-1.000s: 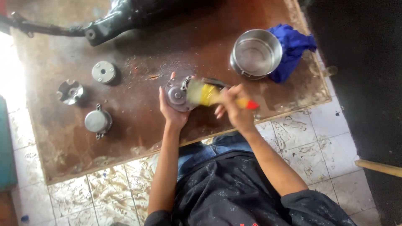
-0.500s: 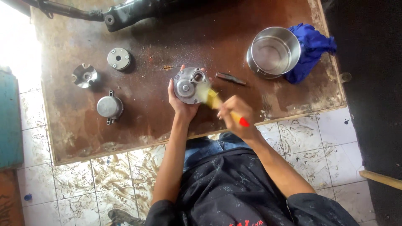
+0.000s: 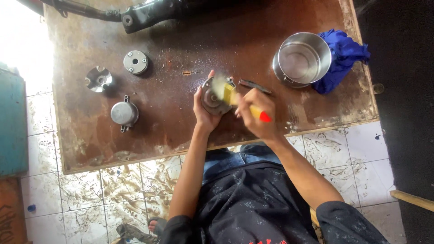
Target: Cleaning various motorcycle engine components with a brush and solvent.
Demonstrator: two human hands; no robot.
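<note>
Head view, looking straight down. Brown wooden board (image 3: pixel 181 40), stained and scratched, laid over a white tiled floor (image 3: pixel 343 149) streaked with grime; dark flooring at the far right edge.

Left hand (image 3: pixel 204 108): fingers curled round a round grey metal part (image 3: pixel 212 97), gripping it from the near side, one finger stretched up along its rim. Part sits at the middle of the board, near its front edge, and whether it rests on the wood or is lifted just clear cannot be told.

Right hand (image 3: pixel 255 113): closed in a fist round a yellow brush handle with a red tip (image 3: pixel 260 115); pale bristles (image 3: pixel 220 86), blurred, lie against the top face of the metal part.

Small dark flat piece (image 3: pixel 254 86): on the board just behind the right hand.

Steel pot (image 3: pixel 304 59): upright, open, on the right of the board. Blue cloth (image 3: pixel 341 56): bunched, touching the pot's right side.

Left of the board, well apart from the hands: a disc with a centre hole (image 3: pixel 135 62), a vaned silver piece (image 3: pixel 98 78), a small lidded metal cup with lugs (image 3: pixel 124 113).

Black metal frame piece (image 3: pixel 140 16): lying along the far edge.

Teal box edge (image 3: pixel 11 122): at the left border. Wooden stick (image 3: pixel 413 200): at lower right, on the dark floor
</note>
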